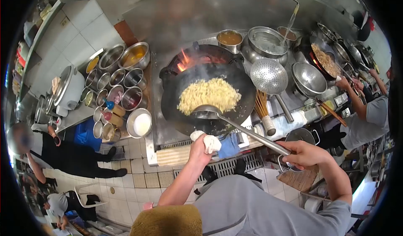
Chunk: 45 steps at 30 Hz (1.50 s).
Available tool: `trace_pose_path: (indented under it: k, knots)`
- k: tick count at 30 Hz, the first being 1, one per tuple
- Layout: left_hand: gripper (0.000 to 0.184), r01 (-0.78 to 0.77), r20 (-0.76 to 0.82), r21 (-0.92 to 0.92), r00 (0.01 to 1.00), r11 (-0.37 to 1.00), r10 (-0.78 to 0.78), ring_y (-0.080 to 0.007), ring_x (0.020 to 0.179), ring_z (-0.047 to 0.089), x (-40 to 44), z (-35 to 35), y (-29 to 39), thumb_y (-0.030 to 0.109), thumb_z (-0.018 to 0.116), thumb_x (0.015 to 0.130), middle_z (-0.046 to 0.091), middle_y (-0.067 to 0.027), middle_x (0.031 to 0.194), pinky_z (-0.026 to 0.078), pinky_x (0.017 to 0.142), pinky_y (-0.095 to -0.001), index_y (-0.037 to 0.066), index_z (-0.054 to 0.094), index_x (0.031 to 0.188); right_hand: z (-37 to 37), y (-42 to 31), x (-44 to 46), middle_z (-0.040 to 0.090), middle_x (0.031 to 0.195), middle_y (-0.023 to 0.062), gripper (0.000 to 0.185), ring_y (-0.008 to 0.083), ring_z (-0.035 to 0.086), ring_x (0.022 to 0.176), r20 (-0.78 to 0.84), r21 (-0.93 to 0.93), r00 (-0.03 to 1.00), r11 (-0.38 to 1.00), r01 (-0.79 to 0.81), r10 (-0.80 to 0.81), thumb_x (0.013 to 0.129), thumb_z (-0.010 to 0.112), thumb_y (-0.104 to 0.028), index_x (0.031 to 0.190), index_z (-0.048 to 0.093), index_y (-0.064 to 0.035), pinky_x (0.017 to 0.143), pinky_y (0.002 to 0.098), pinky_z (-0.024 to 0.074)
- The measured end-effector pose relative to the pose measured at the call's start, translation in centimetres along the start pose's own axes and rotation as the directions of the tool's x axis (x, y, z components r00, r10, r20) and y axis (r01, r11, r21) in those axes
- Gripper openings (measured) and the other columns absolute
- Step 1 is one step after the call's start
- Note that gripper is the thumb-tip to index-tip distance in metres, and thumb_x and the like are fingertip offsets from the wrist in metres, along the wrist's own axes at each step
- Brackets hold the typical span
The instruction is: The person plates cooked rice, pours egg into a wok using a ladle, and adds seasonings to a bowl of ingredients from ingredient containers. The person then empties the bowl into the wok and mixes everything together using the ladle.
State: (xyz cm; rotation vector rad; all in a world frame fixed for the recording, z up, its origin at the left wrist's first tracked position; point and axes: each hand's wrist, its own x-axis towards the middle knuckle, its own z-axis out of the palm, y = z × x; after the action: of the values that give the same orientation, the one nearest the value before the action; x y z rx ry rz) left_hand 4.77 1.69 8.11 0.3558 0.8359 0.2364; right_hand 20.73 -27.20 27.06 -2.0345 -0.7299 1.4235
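Note:
A large black wok (172,117) is tilted toward me over the burner, with yellow fried rice (212,92) spread across its middle. My left hand (199,152) is closed around a folded white cloth (211,144) at the wok's near edge; whether it grips the wok's handle under the cloth is hidden. My right hand (304,154) is wrapped around the end of a long metal ladle (252,135). The ladle's bowl rests in the wok against the near side of the rice.
Flames (184,61) rise behind the wok. Right of it lie a perforated strainer (268,75) and a bamboo brush (262,110). Metal containers and a bowl of white granules (140,123) stand left. A co-worker (369,114) cooks at the right; another person (63,152) stands left.

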Motion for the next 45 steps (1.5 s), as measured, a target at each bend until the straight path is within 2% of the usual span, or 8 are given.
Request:
trace_pose_path:
  k: [4, 6, 7, 20, 28, 32, 42, 45]
  knots:
    - [0.014, -0.106, 0.233, -0.054, 0.966, 0.993, 0.116, -0.0237, 0.072, 0.067, 10.3, -3.1, -0.5, 0.019, 0.049, 0.098, 0.065, -0.0096, 0.081, 0.057, 0.062, -0.0399, 0.006, 0.054, 0.097, -0.1, 0.7, 4.5, 0.064, 0.069, 0.0094, 0.058, 0.0182, 0.06, 0.049, -0.18, -0.164, 0.983, 0.985, -0.057, 0.027, 0.092, 0.063, -0.015, 0.145, 0.042, -0.0083, 0.049, 0.033, 0.0489]
    - [0.018, -0.177, 0.028, 0.134, 0.984, 0.975, 0.175, -0.0256, 0.079, 0.07, 9.5, -3.4, -2.9, 0.017, 0.05, 0.097, 0.068, -0.0129, 0.089, 0.059, 0.066, -0.0404, 0.002, 0.055, 0.105, 0.8, 7.0, 11.2, 0.067, 0.076, 0.0203, 0.058, 0.035, 0.066, 0.063, -0.348, -0.549, 0.795, 0.795, 0.257, -0.497, 0.092, 0.059, -0.019, 0.146, 0.041, -0.0078, 0.063, 0.0437, 0.0533]
    - [0.022, -0.212, 0.03, 0.129, 0.977, 0.969, 0.209, -0.028, 0.084, 0.07, 8.5, -4.5, -4.6, 0.014, 0.049, 0.097, 0.068, -0.0165, 0.098, 0.06, 0.071, -0.0414, -0.001, 0.054, 0.112, 1.9, 4.8, 11.2, 0.067, 0.085, 0.0278, 0.063, 0.0456, 0.065, 0.079, -0.418, -0.524, 0.862, 0.851, 0.031, -0.288, 0.089, 0.06, -0.02, 0.147, 0.038, -0.0104, 0.074, 0.0514, 0.0515]
    - [0.017, -0.148, 0.046, 0.109, 0.989, 0.983, 0.144, -0.0219, 0.067, 0.067, 16.4, -3.2, 2.5, 0.025, 0.059, 0.093, 0.066, -0.0067, 0.08, 0.054, 0.053, -0.0377, 0.009, 0.056, 0.098, -0.2, 6.6, 8.6, 0.063, 0.07, 0.0227, 0.057, 0.0354, 0.061, 0.058, -0.414, -0.644, 0.813, 0.763, 0.056, -0.41, 0.085, 0.068, -0.013, 0.139, 0.049, -0.0041, 0.061, 0.0396, 0.0486]
    - [0.033, -0.196, 0.124, 0.155, 0.976, 0.968, 0.177, -0.0284, 0.077, 0.071, 8.4, -7.0, 1.3, 0.025, 0.061, 0.093, 0.069, -0.0183, 0.097, 0.058, 0.061, -0.0363, 0.0, 0.056, 0.113, 5.2, 6.1, 20.6, 0.053, 0.06, 0.0017, 0.068, 0.0114, 0.049, 0.043, -0.669, 0.23, 0.733, 0.903, 0.362, -0.123, 0.089, 0.061, -0.007, 0.151, 0.032, -0.008, 0.039, 0.0297, 0.0397]
    - [0.037, -0.256, 0.062, 0.275, 0.967, 0.927, 0.249, -0.0288, 0.081, 0.071, 3.2, -8.8, -1.0, 0.023, 0.059, 0.095, 0.069, -0.0209, 0.101, 0.058, 0.062, -0.0366, -0.005, 0.054, 0.117, 6.7, 2.4, 22.4, 0.051, 0.056, 0.0003, 0.068, 0.012, 0.051, 0.041, -0.33, 0.476, 0.931, 0.825, 0.305, -0.155, 0.091, 0.06, -0.007, 0.152, 0.03, -0.0085, 0.038, 0.0287, 0.0406]
    - [0.041, -0.311, -0.037, 0.285, 0.942, 0.907, 0.335, -0.0276, 0.087, 0.071, -1.7, -11.4, -3.5, 0.023, 0.063, 0.094, 0.069, -0.0186, 0.103, 0.058, 0.072, -0.0378, -0.007, 0.055, 0.12, 3.0, 6.3, 22.8, 0.052, 0.061, 0.0011, 0.061, 0.0105, 0.048, 0.038, -0.083, 0.78, 0.994, 0.616, 0.109, -0.071, 0.095, 0.059, -0.012, 0.15, 0.035, -0.0131, 0.032, 0.0269, 0.04]
    - [0.04, -0.308, -0.069, 0.244, 0.94, 0.92, 0.333, -0.0274, 0.089, 0.071, -1.9, -12.3, -4.3, 0.023, 0.064, 0.094, 0.069, -0.0185, 0.103, 0.058, 0.073, -0.0379, -0.006, 0.055, 0.12, 4.4, 3.5, 22.1, 0.048, 0.061, 0.0001, 0.057, 0.0113, 0.047, 0.038, -0.352, 0.417, 0.922, 0.855, 0.308, -0.16, 0.095, 0.058, -0.009, 0.148, 0.037, -0.0101, 0.032, 0.0251, 0.0371]
